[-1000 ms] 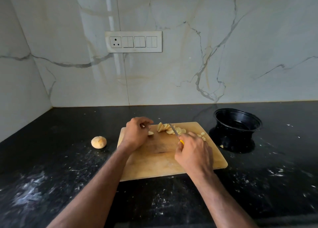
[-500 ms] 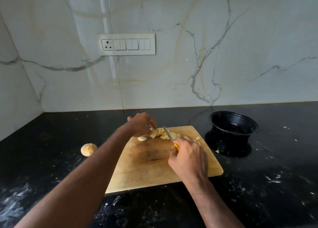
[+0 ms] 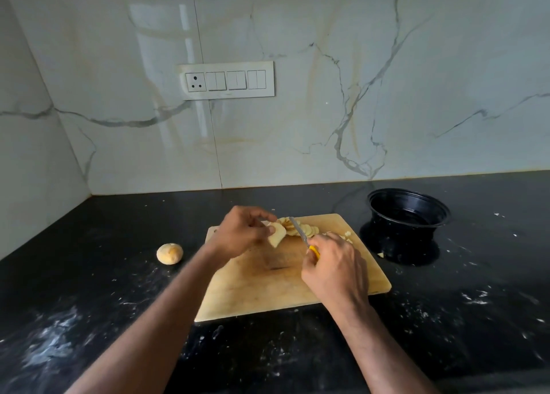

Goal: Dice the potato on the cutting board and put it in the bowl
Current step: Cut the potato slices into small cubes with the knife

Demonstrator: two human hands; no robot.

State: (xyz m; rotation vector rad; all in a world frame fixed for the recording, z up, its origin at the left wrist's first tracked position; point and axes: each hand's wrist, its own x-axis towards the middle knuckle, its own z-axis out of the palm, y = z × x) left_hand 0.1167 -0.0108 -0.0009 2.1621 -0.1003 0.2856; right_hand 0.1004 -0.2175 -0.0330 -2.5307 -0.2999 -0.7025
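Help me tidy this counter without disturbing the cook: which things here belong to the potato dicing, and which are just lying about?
In use:
- cutting board
- potato slices
- slice pinched by the left hand
- knife in the right hand
- black bowl

Lying about:
- round potato left of the board
- scrap by the bowl

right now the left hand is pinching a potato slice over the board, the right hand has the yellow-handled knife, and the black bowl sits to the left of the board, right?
Not quite: the head view shows the black bowl to the right of the board, not the left. The rest holds: the left hand pinches a potato slice over the board, and the right hand grips the yellow-handled knife.
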